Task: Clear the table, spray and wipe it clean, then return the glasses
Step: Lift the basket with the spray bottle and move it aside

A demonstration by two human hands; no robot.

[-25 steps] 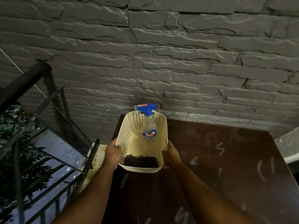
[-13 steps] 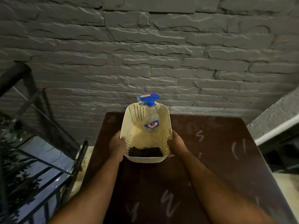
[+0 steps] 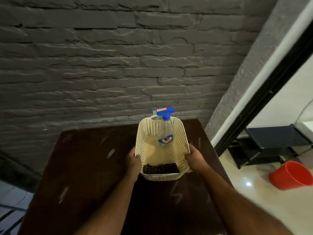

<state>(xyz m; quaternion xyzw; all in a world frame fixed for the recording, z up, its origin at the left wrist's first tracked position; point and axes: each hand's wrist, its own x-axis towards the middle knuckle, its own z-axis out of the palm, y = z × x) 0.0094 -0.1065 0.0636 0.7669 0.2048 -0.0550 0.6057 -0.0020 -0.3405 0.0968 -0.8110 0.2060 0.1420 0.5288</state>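
A cream perforated plastic basket (image 3: 182,141) is over the dark brown table (image 3: 88,167), held on both sides. My left hand (image 3: 133,162) grips its left rim and my right hand (image 3: 194,158) grips its right rim. Inside the basket, a clear spray bottle (image 3: 165,133) with a blue trigger head leans against the far wall. A dark checked cloth (image 3: 160,168) lies folded at the basket's near end. No glasses are in view.
A grey stone-brick wall (image 3: 118,65) stands right behind the table. To the right are a black-framed doorway (image 3: 264,94), a low black rack (image 3: 271,141) and a red bucket (image 3: 293,175) on a pale glossy floor. A dark railing edge shows at the bottom left.
My view has swung to the right: the railing has nearly left the frame and the doorway, rack and red bucket have come in. Both hands keep their grip on the basket.
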